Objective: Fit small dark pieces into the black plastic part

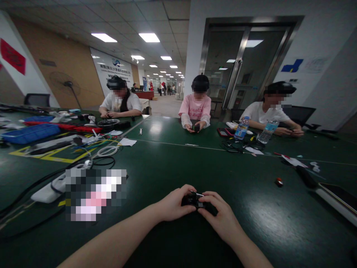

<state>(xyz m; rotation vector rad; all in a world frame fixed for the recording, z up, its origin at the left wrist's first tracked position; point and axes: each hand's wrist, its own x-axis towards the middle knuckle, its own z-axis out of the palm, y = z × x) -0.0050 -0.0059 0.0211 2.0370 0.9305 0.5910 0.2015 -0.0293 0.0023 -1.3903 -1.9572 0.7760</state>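
Observation:
Close in front of me over the dark green table (156, 238), my two hands hold a small glossy black object with a shiny edge (197, 201) between them. My left hand (178, 203) grips its left side, with the thumb below and the fingers above. From the other side, the fingers and thumb of my right hand (221, 212) are closed on its right end. Fingers cover much of the object, and I cannot make out its exact kind.
Left lie a white power strip (51, 188), coiled cables (107, 150) and a blue tray (30, 133). Two water bottles (242, 128) stand at the far right, and a small red-brown item (279, 181) lies nearer. Across the table sit three people wearing headsets, one in pink (195, 106).

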